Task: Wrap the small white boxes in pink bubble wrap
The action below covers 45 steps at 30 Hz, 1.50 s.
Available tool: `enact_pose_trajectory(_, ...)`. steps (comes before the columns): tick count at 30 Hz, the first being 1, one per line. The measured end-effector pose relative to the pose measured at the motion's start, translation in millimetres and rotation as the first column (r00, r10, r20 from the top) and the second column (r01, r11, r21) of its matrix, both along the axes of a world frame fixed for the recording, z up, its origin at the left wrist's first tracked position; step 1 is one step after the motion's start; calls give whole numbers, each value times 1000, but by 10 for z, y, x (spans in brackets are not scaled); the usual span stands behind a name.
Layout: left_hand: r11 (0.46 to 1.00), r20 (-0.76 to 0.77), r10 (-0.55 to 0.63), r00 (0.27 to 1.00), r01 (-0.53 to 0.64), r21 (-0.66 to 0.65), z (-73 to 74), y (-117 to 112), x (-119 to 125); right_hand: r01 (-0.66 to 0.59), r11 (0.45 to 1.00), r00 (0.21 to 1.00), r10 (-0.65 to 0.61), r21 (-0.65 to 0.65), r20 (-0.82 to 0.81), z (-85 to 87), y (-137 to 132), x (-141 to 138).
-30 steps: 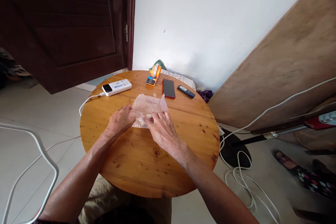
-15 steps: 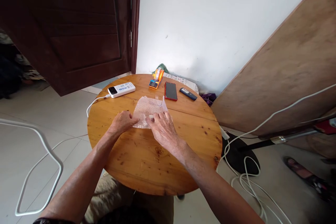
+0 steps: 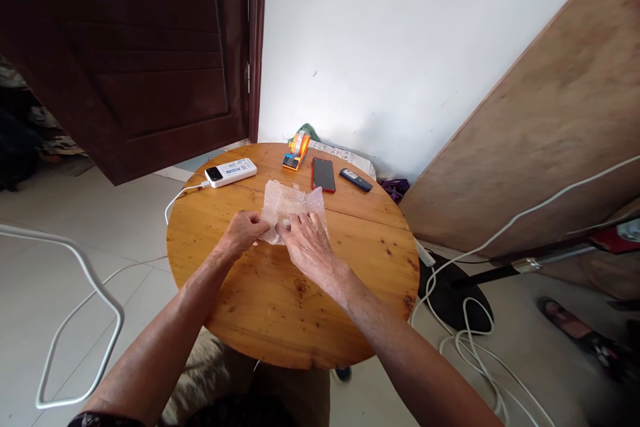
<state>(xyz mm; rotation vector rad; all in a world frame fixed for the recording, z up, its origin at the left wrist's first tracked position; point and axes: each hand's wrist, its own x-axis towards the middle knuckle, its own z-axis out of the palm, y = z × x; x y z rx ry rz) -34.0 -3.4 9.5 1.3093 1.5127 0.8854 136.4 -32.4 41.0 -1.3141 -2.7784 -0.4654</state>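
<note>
A crumpled sheet of clear bubble wrap (image 3: pixel 293 203) lies on the round wooden table (image 3: pixel 280 307), just past its middle. My left hand (image 3: pixel 241 232) pinches the sheet's near left edge with curled fingers. Beside it, my right hand (image 3: pixel 306 245) presses down on the near right part of the wrap, fingers together and bent. The two hands almost touch at the sheet's front edge. What the wrap covers, if anything, is hidden.
At the table's far side lie a white power bank (image 3: pixel 231 172) on a white cable, an orange tape dispenser (image 3: pixel 295 151), a red-cased phone (image 3: pixel 323 174) and a small dark handset (image 3: pixel 355 179). Cables trail on the floor (image 3: pixel 475 353). Another person's sandalled foot (image 3: pixel 575 332) rests at the right.
My left hand has slid right along the wrap's edge and closed on it; the sheet is more bunched up. The camera has shifted slightly.
</note>
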Motion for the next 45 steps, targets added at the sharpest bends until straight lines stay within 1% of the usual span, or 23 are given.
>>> enact_pose_trajectory(3, 1000, 152, -4, 988, 6, -11, 20, -8, 96, 8, 1000, 1000, -9, 14, 5, -16, 7, 2)
enact_pose_trajectory(6, 998, 326, -6, 945, 27, -60, 37, -11, 133, 16, 1000, 1000, -16, 13, -17, -26, 9, 11)
enact_pose_trajectory(9, 996, 389, -3, 921, 37, -80, 38, -7, 135, 42, 999, 996, -43, -5, -75, -21, 9, 23)
enact_pose_trajectory(11, 997, 383, -11, 924, 41, -70, 31, 3, 144, 74, 997, 989, -77, -32, -127, -12, 11, 31)
enact_pose_trajectory(13, 999, 329, -23, 944, 34, -29, 29, 16, 175, 95, 994, 980, -104, -59, -171, -2, 17, 41)
enact_pose_trajectory(14, 1000, 277, -25, 960, 22, 14, 31, 22, 201, 98, 993, 976, -110, -70, -187, 3, 20, 47)
enact_pose_trajectory(17, 981, 27, -12, 1000, 6, 195, 64, 21, 298, 91, 990, 967, -113, -105, -229, 18, 26, 76)
enact_pose_trajectory(18, 970, -72, -4, 997, 21, 243, 81, 12, 328, 87, 989, 963, -115, -123, -243, 24, 27, 92)
enact_pose_trajectory(20, 953, -249, -12, 968, 86, 289, 117, -20, 366, 82, 982, 953, -127, -168, -276, 34, 28, 136)
enact_pose_trajectory(22, 932, -363, -65, 929, 187, 312, 140, -64, 367, 68, 974, 938, -136, -217, -319, 34, 32, 192)
enact_pose_trajectory(23, 910, -398, -102, 912, 247, 332, 143, -89, 355, 55, 970, 927, -138, -238, -349, 29, 36, 223)
enact_pose_trajectory(25, 849, -452, -158, 878, 355, 391, 128, -135, 320, 25, 962, 897, -141, -271, -418, 6, 45, 277)
enact_pose_trajectory(26, 817, -482, -160, 862, 389, 426, 112, -154, 303, 10, 959, 880, -143, -282, -453, -11, 50, 298)
enact_pose_trajectory(28, 763, -538, -111, 836, 419, 493, 67, -181, 282, -12, 955, 843, -149, -295, -516, -46, 54, 326)
enact_pose_trajectory(30, 723, -573, -57, 818, 430, 541, 19, -189, 282, -34, 953, 808, -150, -300, -570, -80, 47, 343)
enact_pose_trajectory(33, 660, -586, -44, 809, 464, 591, -42, -171, 303, -30, 961, 746, -162, -275, -646, -120, 19, 397)
enact_pose_trajectory(34, 639, -586, -46, 809, 474, 605, -56, -161, 309, -3, 968, 722, -172, -252, -670, -132, 11, 430)
enact_pose_trajectory(36, 605, -576, -42, 816, 480, 636, -76, -143, 318, 90, 976, 673, -206, -197, -711, -163, 5, 522)
enact_pose_trajectory(38, 580, -558, -42, 829, 475, 662, -88, -132, 320, 190, 966, 623, -257, -176, -739, -209, 19, 628)
enact_pose_trajectory(39, 570, -547, -47, 836, 473, 672, -93, -130, 320, 229, 954, 599, -294, -192, -745, -239, 32, 676)
enact_pose_trajectory(41, 556, -531, -57, 846, 468, 687, -106, -128, 319, 275, 918, 555, -394, -286, -733, -307, 61, 746)
enact_pose_trajectory(44, 549, -518, -57, 853, 461, 698, -130, -130, 320, 286, 829, 492, -558, -482, -668, -393, 98, 763)
enact_pose_trajectory(45, 547, -515, -58, 855, 458, 700, -138, -130, 322, 286, 800, 471, -597, -528, -649, -405, 105, 750)
